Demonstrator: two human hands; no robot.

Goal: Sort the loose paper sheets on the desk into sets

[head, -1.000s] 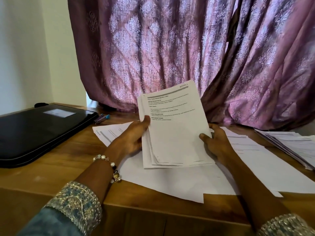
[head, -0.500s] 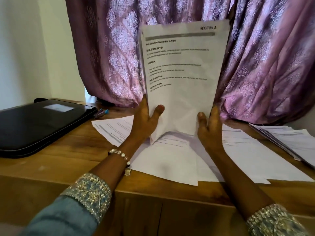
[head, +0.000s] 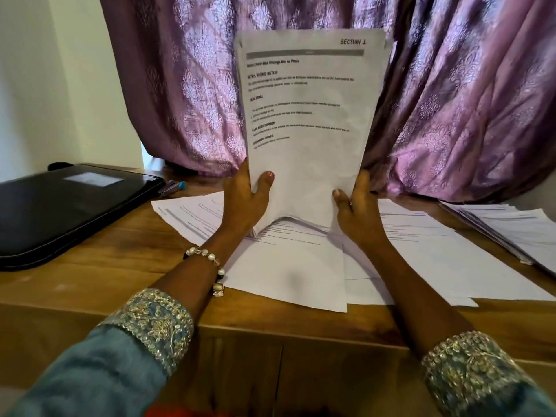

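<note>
I hold a stack of printed sheets [head: 307, 115] upright, its bottom edge resting on the papers below; the top page reads "SECTION 1". My left hand [head: 245, 203] grips the stack's lower left edge, thumb on the front. My right hand [head: 358, 212] grips the lower right edge. Loose white sheets [head: 288, 266] lie spread flat on the wooden desk [head: 105, 266] under and around both hands. A separate pile of sheets [head: 511, 230] lies at the desk's right side.
A black folder [head: 60, 206] lies at the left of the desk, with a blue-tipped pen [head: 173, 188] beside it. A purple patterned curtain [head: 451, 100] hangs close behind the desk. The desk's front edge runs just under my forearms.
The stack went from tilted low over the desk to standing upright on its bottom edge. Both hands shifted down to its lower corners and now hold it steady.
</note>
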